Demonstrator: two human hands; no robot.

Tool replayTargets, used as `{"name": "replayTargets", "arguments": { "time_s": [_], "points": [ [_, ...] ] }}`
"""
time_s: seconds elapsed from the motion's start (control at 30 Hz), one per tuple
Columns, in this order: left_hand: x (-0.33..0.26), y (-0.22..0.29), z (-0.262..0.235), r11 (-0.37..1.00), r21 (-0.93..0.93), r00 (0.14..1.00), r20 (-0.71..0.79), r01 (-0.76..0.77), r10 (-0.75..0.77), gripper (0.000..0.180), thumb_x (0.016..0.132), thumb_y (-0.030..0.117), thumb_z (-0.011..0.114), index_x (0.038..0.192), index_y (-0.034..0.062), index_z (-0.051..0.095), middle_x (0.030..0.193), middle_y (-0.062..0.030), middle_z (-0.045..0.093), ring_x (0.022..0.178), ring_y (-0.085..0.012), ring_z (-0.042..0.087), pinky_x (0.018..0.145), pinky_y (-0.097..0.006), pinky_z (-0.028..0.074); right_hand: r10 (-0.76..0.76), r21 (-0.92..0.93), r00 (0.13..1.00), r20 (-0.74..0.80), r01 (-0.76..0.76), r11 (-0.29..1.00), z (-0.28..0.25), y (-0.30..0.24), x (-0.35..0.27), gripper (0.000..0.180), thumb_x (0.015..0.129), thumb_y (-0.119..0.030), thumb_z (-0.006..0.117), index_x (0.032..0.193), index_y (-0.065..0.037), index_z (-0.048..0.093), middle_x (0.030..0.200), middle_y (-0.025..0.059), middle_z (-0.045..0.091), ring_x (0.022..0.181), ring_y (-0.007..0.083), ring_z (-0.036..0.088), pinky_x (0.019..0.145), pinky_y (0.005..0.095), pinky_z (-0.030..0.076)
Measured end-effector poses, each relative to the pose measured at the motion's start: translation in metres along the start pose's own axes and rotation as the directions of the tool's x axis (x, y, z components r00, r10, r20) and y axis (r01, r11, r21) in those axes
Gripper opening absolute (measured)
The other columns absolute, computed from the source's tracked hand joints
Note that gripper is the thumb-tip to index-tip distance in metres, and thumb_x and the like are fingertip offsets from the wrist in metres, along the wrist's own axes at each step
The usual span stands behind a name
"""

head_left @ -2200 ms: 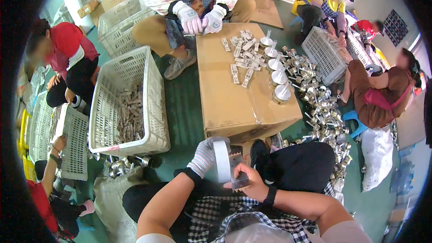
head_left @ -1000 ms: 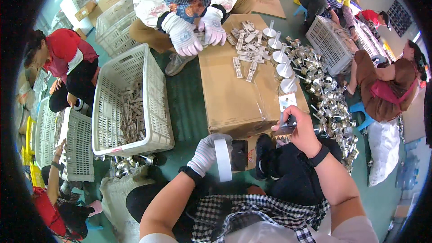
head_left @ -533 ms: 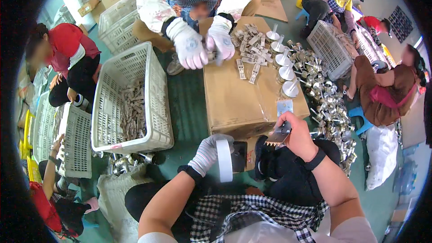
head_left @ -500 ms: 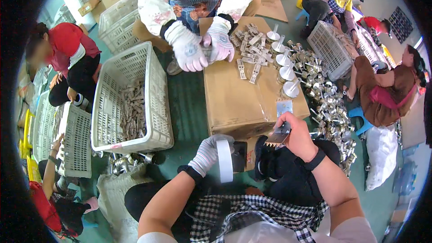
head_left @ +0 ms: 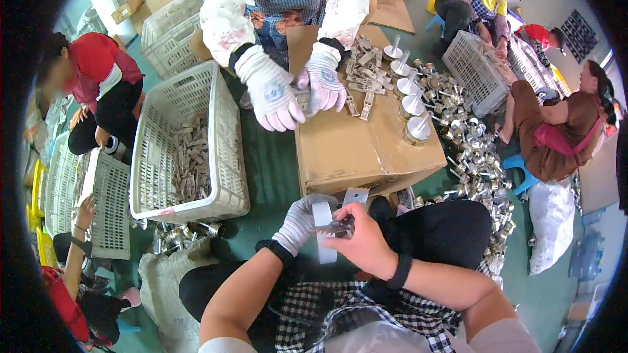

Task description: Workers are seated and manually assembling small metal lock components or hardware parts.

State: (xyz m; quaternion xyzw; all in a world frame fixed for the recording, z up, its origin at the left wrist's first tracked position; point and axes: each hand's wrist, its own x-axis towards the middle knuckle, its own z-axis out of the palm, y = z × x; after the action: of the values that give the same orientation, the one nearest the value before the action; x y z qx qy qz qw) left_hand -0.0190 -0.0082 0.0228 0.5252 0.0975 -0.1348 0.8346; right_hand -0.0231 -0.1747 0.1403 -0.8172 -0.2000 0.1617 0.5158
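My left hand [head_left: 301, 222], in a pale knitted glove, is closed around a white roll of tape [head_left: 326, 255], seen edge-on. My bare right hand [head_left: 369, 238] pinches a small toothed metal plate [head_left: 337, 227] between thumb and fingers, right against the roll. A light metal plate with a hole [head_left: 355, 197] stands up just beyond those fingers; whether it joins the toothed piece cannot be told. Across the cardboard box [head_left: 366, 150], a co-worker's gloved hands [head_left: 288, 95] handle a small greyish part, mostly hidden by the fingers.
Metal clips [head_left: 366, 78] and white discs with stems [head_left: 413, 104] sit on the box. Metal fittings [head_left: 474, 150] are heaped on the floor at right. A white crate [head_left: 226, 150] of metal pieces stands left, above a woven sack [head_left: 167, 287]. Other people sit working around.
My right hand has moved left, bringing the toothed plate from beside the box to the tape roll. My left hand stays nearly still. The co-worker's hands have shifted slightly toward me.
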Motion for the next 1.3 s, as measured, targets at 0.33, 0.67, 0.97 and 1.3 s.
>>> {"name": "replayTargets", "arguments": {
  "time_s": [0.33, 0.67, 0.97, 1.3],
  "points": [
    [-0.004, -0.010, 0.006, 0.878, -0.455, 0.983, -0.036, 0.146, -0.182, 0.023, 0.083, 0.007, 0.052, 0.099, -0.0061, 0.061, 0.098, -0.0163, 0.064, 0.090, -0.0272, 0.061, 0.087, -0.039, 0.048, 0.122, 0.406, 0.978, -0.171, -0.043, 0.913, 0.034, 0.024, -0.030, 0.050, 0.066, -0.015, 0.081, 0.096, -0.007, 0.042, 0.088, 0.0051, 0.053, 0.078, 0.0108, 0.052, 0.066, 0.0272, 0.047],
    [-0.021, -0.032, 0.014, 0.935, -0.294, 0.972, -0.064, 0.198, -0.226, 0.024, 0.084, 0.010, 0.053, 0.102, -0.0048, 0.060, 0.087, -0.0134, 0.063, 0.078, -0.0241, 0.061, 0.075, -0.035, 0.050, -0.086, 0.014, 0.988, -0.132, 0.089, 0.996, -0.027, 0.017, -0.036, 0.050, 0.059, -0.015, 0.085, 0.086, -0.007, 0.043, 0.081, 0.0009, 0.048, 0.074, 0.0099, 0.047, 0.066, 0.0249, 0.043],
    [-0.024, -0.018, 0.023, 0.990, -0.076, 0.993, -0.007, 0.116, -0.117, 0.030, 0.078, -0.003, 0.062, 0.108, 0.0000, 0.060, 0.098, -0.0090, 0.064, 0.086, -0.0154, 0.061, 0.078, -0.030, 0.050, -0.126, -0.363, 0.892, 0.435, 0.301, 0.882, -0.067, -0.025, 0.067, 0.055, 0.062, -0.032, 0.082, 0.092, -0.004, 0.046, 0.082, 0.0120, 0.056, 0.074, 0.0257, 0.057, 0.064, 0.0354, 0.045],
    [-0.008, -0.067, 0.009, 0.954, -0.298, 0.997, 0.066, -0.007, 0.028, 0.027, 0.079, -0.004, 0.061, 0.105, 0.0032, 0.062, 0.096, -0.0052, 0.066, 0.085, -0.0117, 0.060, 0.075, -0.027, 0.050, -0.067, -0.338, 0.388, 0.919, 0.866, 0.369, -0.056, -0.062, 0.098, 0.041, 0.065, -0.026, 0.071, 0.089, -0.004, 0.046, 0.083, 0.0112, 0.054, 0.079, 0.0315, 0.057, 0.061, 0.0404, 0.048]
  ]
}}
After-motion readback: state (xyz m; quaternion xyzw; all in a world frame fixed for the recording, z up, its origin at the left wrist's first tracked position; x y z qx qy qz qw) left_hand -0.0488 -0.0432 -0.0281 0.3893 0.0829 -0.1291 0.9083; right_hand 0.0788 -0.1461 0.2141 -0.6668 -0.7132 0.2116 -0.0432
